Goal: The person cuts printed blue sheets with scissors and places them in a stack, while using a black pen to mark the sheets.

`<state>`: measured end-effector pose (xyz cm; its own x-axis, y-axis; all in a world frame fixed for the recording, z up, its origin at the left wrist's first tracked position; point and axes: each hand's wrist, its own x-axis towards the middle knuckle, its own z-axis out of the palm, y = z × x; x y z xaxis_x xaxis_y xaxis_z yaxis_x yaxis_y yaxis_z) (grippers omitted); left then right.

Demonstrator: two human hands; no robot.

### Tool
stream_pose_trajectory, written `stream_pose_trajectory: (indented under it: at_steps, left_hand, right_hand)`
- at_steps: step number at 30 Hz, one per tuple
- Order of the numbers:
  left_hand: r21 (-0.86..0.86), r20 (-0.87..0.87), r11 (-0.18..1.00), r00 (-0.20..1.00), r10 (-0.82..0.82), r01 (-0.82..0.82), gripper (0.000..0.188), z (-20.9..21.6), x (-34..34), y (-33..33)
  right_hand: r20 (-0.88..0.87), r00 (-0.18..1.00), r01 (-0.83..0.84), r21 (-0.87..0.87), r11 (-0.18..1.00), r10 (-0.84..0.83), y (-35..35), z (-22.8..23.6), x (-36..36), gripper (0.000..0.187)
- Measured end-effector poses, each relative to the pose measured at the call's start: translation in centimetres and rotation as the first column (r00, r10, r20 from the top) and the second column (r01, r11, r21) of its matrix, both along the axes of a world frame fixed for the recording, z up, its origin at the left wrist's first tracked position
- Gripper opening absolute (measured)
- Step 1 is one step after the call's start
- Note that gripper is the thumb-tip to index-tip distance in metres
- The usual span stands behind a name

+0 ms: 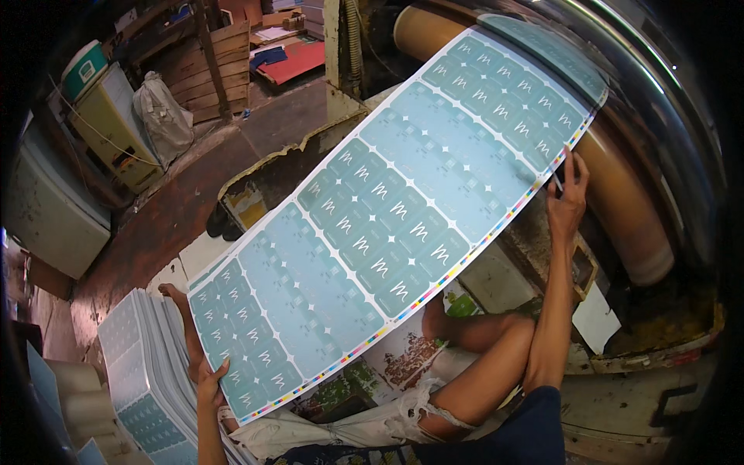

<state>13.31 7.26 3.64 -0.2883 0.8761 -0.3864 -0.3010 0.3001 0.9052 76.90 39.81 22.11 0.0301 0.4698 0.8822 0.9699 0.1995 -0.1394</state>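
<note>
A long printed sheet [349, 232], green and pale blue with rows of rounded label shapes, slopes up from my lap to a machine roller at the upper right. A strip of colour patches runs along its right edge. My left hand [211, 386] pinches the sheet's near left corner, thumb on top and fingers hidden below. My right hand [568, 194] is at the right edge near the rollers, fingertips at the margin; what its thumb does is partly hidden. The sheet's far end curves over a dark shiny roller [535, 46], above a brown roller [628, 201].
A tall stack of similar printed sheets [147, 364] stands beside my left leg. The worn machine frame [643, 333] lies on the right. Farther off are a cabinet [116, 132] with a green cooler [84, 70] on it, a grey sack [163, 116] and wooden boards [213, 77].
</note>
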Motion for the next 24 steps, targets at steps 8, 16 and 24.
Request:
stream_pose_trajectory:
  at_steps: [8,16,24]
  left_hand:
    - [0.063,-0.056,0.985,0.985,0.163,-0.160,0.050,-8.0,-7.5,-6.3]
    - [0.088,-0.185,0.976,0.960,0.211,-0.198,0.047,-7.8,-13.2,-8.0]
    - [-0.026,-0.255,0.981,0.950,0.181,-0.194,0.037,-12.3,-14.6,-3.4]
  right_hand:
    - [-0.034,0.975,-0.215,-0.378,0.900,0.219,-2.0,-7.5,-2.0,0.078]
    - [-0.091,0.986,-0.169,-0.528,0.832,0.142,-1.5,-8.2,-0.3,0.061]
    - [-0.020,0.965,-0.226,-0.566,0.793,0.261,-1.8,-6.8,-1.3,0.041]
